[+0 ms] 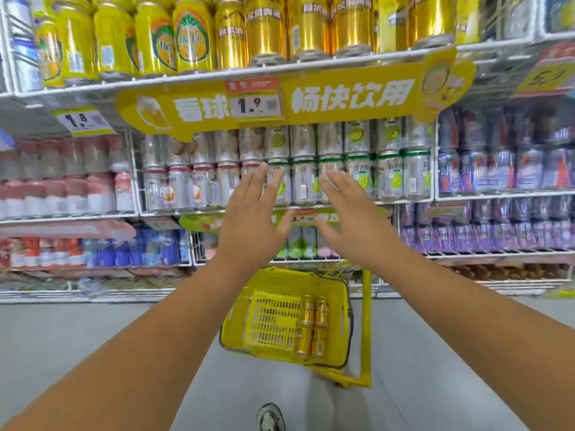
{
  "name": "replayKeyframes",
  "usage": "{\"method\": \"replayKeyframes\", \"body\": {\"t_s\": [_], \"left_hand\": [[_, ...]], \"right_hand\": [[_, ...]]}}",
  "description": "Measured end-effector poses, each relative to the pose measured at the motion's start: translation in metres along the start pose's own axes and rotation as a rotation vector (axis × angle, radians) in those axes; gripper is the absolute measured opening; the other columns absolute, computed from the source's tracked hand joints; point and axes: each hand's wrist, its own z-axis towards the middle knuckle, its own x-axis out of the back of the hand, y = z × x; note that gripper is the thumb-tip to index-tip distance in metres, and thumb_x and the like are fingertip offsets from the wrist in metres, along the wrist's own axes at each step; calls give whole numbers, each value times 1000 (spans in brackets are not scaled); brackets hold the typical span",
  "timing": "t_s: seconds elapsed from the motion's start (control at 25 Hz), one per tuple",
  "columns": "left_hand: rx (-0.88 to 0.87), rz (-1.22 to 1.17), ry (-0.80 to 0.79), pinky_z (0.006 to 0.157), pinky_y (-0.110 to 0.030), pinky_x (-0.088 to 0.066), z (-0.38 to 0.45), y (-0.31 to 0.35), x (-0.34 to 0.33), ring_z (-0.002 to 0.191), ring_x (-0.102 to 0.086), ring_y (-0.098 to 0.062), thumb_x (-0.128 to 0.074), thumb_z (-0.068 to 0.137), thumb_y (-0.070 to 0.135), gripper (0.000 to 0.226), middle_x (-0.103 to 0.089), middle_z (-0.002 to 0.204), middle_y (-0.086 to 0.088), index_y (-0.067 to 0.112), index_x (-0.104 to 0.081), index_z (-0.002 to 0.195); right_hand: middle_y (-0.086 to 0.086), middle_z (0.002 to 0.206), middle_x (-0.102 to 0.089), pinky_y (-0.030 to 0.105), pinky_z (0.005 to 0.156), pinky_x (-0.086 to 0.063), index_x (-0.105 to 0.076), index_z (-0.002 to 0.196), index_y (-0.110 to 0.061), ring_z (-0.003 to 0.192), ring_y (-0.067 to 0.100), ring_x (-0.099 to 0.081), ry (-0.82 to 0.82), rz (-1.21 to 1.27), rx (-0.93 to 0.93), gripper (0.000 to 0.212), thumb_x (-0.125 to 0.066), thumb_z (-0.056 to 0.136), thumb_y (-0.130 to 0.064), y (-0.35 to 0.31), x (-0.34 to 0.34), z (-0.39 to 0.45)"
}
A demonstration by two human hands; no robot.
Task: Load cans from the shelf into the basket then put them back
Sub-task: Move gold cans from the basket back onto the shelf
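Yellow basket [273,276] sits on the grey floor [93,331] below the shelf [217,74], with four gold cans [312,326] lying inside along its right side. Left hand [252,213] and right hand [351,219] are both raised in front of the middle shelf row of silver cans [305,178], fingers spread, palms facing each other, holding nothing, near but apart. More gold cans [267,29] stand on the top shelf above a yellow banner [351,98]; a shoe [270,418] shows at the bottom edge.
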Motion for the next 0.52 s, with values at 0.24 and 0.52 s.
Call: {"method": "replayKeyframes", "body": {"t_s": [0.24,0.52], "left_hand": [[15,-96,-137,122,-47,-25,-41,-34,-89,152,-19,-27,-48,95,58,75,-22,165,-6,21,-29,157],[5,-98,-278,119,-47,-30,-82,-65,-196,146,-31,-32,-55,90,58,77,-34,160,-12,15,-39,153]], "right_hand": [[-3,168,-7,38,125,-13,-13,161,-21,155,15,0,-113,98,-152,77,-49,100,-50,5,-102,-30],[1,167,-15,36,122,-14,-18,160,-20,154,20,-9,-138,84,-345,76,-54,98,-45,22,-206,-60]]}}
